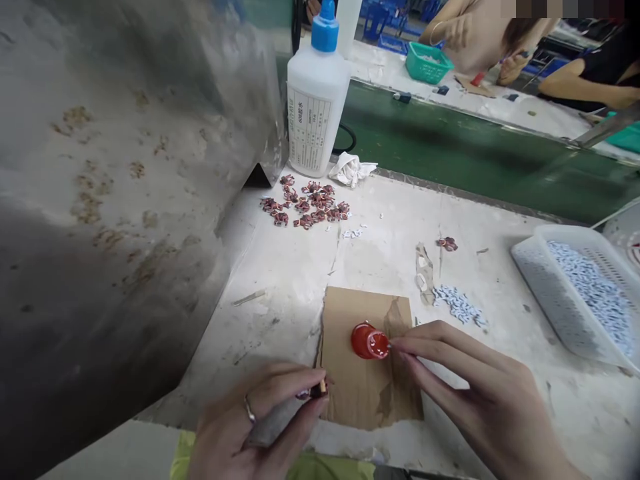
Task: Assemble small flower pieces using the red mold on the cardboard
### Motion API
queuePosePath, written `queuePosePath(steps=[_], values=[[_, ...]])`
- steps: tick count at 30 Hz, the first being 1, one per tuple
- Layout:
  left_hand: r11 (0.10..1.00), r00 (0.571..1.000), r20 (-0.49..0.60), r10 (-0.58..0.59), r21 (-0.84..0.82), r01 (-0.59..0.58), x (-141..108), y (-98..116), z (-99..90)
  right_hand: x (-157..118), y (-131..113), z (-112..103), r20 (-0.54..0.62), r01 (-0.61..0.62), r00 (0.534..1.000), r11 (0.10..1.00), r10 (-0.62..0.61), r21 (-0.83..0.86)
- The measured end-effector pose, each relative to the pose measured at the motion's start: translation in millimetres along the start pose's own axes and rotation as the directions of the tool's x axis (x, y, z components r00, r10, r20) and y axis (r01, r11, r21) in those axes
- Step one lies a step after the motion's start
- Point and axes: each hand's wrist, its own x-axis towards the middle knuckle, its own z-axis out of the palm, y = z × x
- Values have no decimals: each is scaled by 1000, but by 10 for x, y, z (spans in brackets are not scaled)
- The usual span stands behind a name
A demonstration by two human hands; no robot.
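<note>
While the hands are apart, the right hand (480, 393) pinches a red cap (370, 341) steady on cardboard (365, 407) — the left hand (255, 420) grips a small stick (320, 389).

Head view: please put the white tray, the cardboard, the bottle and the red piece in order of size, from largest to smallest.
1. White tray
2. Cardboard and bottle: they look about alike, and the upright bottle's nearness to the camera is unsure, so I do not rank them
3. Red piece
</note>
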Motion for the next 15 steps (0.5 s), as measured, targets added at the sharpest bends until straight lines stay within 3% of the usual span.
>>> queuePosePath(steps=[9,15], values=[[998,1000,26,-10,59,8,45,32,-16,10,-12,-8,-4,37,999,998,-37,-53],[1000,1000,28,3,-26,-2,64,78,53,-23,-119,-63,-6,-64,998,996,65,66]])
